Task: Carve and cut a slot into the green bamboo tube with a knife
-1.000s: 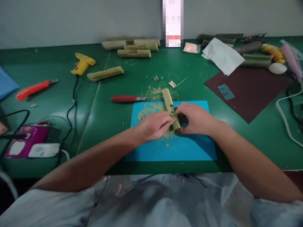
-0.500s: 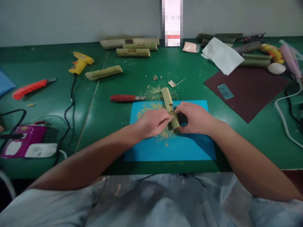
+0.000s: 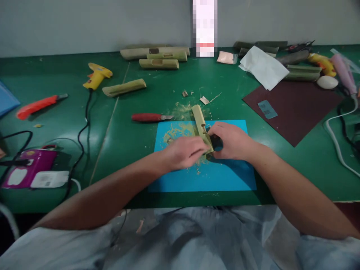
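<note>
A pale bamboo piece point(image 3: 198, 115) with a notch cut in its side stands tilted over a blue sheet point(image 3: 174, 183). My right hand point(image 3: 229, 140) grips its lower part from the right, thumb and fingers curled round the edge. My left hand point(image 3: 188, 150) is closed against the near end of the bamboo; whatever it pinches is hidden by the fingers. Shavings and dust point(image 3: 180, 130) lie scattered on the sheet around the bamboo. A red-handled knife point(image 3: 147, 117) rests just beyond the sheet's left corner.
Further left lie an orange cutter point(image 3: 39, 106), a yellow glue gun point(image 3: 97, 76) with its cord, and a purple box point(image 3: 46, 161). Several cut bamboo pieces point(image 3: 159, 64) lie near the wall. To the right are a dark red sheet point(image 3: 295, 123) and white paper point(image 3: 263, 67).
My left hand has shifted slightly toward me and to the right, along the bamboo to its near end. My right hand keeps its grip in the same place.
</note>
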Demonstrator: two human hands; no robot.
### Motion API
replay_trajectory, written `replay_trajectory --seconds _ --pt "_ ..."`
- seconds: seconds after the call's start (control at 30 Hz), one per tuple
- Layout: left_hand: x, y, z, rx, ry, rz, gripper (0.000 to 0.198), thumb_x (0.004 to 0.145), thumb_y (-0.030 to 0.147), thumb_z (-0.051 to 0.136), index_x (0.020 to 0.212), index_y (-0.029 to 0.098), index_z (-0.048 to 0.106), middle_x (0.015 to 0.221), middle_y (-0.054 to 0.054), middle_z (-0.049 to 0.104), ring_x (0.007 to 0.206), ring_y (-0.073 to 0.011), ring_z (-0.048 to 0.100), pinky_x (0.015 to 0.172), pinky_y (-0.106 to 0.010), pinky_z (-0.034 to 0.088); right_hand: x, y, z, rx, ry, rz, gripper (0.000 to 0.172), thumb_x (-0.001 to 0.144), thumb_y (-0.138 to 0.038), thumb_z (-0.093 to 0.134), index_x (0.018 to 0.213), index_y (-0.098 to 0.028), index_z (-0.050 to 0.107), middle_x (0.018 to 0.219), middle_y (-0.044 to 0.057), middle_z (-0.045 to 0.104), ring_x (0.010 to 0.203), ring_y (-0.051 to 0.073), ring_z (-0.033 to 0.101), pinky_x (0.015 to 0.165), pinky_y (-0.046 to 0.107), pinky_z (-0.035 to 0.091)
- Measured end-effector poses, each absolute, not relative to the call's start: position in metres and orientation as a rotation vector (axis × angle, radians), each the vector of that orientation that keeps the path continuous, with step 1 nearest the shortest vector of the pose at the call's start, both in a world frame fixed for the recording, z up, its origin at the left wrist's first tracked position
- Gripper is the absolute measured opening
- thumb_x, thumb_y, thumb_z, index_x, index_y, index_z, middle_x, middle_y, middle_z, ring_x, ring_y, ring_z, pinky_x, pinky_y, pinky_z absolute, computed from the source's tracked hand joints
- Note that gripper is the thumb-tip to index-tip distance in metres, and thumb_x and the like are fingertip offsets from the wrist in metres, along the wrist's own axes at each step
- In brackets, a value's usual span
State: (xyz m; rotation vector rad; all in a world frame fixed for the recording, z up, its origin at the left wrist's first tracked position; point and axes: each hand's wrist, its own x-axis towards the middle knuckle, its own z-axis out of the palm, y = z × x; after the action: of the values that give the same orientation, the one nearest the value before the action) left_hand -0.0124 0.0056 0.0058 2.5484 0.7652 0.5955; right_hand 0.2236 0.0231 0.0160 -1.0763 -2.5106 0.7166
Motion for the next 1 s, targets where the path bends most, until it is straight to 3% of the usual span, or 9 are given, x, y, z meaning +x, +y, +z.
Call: replay_trajectory --seconds 0.6,1.0 --pt "-0.0122 0.0065 0.0055 2.551 0.917 0.704 0.019 0.101 0.022 0.051 0.100 0.016 0.068 0.089 -0.007 0.072 0.079 -0.0174 0.069 0.068 -0.027 0.050 0.2235 0.0222 0.0177 -1.096 -2.498 0.736 0.036 0.067 -0.032 0.077 0.095 -0.022 0.057 0.093 0.003 0.059 0.084 0.020 0.053 0.068 0.031 0.036" --pt "-0.0122 0.0053 0.0039 2.574 0.745 0.578 0.021 0.102 0.023 0.048 0.102 0.018 0.069 0.090 -0.005 0.072 0.081 -0.0160 0.068 0.069 -0.026 0.050 0.2247 0.0226 0.0184 -1.089 -2.510 0.776 0.038 0.065 -0.030 0.079 0.096 -0.022 0.058 0.095 0.003 0.060 0.085 0.020 0.054 0.070 0.031 0.037"
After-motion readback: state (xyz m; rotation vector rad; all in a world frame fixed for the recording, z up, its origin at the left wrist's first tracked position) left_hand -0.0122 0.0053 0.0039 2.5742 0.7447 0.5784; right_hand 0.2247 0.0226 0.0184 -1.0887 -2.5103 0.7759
